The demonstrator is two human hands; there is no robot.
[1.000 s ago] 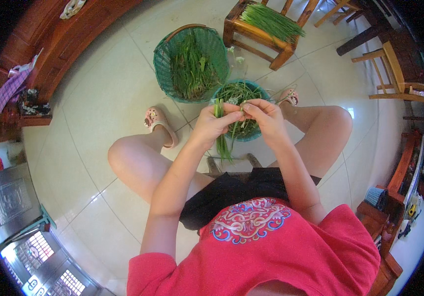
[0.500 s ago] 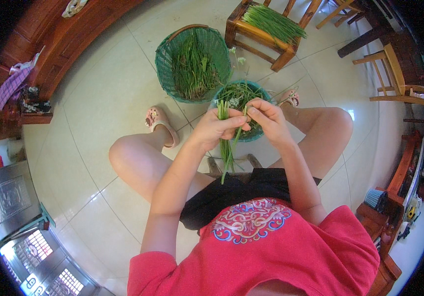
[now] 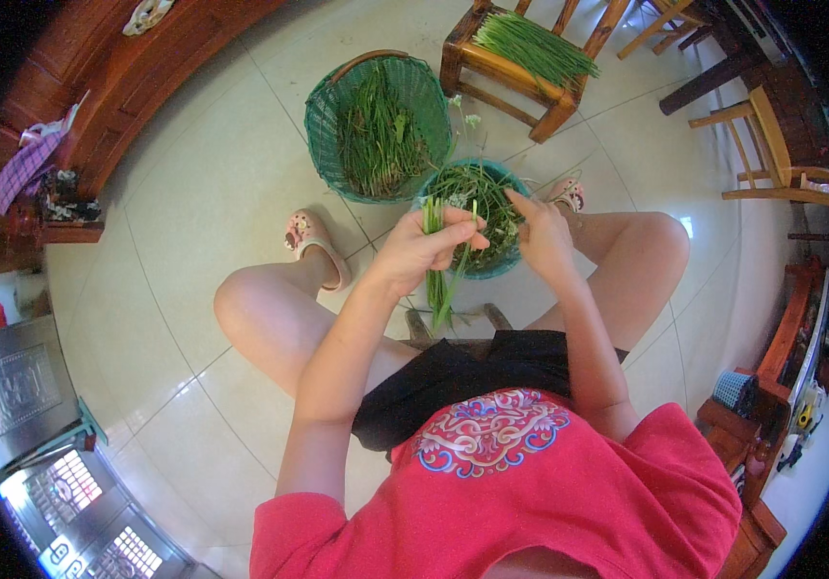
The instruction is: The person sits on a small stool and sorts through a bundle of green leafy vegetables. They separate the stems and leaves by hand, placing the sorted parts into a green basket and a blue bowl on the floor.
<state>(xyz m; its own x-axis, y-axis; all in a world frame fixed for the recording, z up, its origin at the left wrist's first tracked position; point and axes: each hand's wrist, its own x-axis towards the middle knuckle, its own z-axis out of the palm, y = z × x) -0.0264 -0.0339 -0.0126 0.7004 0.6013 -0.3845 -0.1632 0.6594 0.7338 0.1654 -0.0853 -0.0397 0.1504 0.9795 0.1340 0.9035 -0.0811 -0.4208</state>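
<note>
A thin bunch of garlic chives hangs from my left hand, whose fingers are closed round its upper part; one stalk sticks up apart near the fingertips. To the right, my right hand is over the edge of a small green basin, its index finger stretched out and its other fingers bent, with nothing visible in it. Tangled green scraps and a few white flower heads fill the basin. Just beyond it stands a green woven basket with loose chives inside.
A neat pile of chives lies on a wooden chair at the far right. My bent knees flank the basin, feet in pink clogs. Wooden furniture lines the left; more wooden chairs stand at the right.
My right hand has moved away from the stalk at my left fingertips, rightward and slightly down to the basin's right edge. My left hand still holds the bunch in nearly the same place.
</note>
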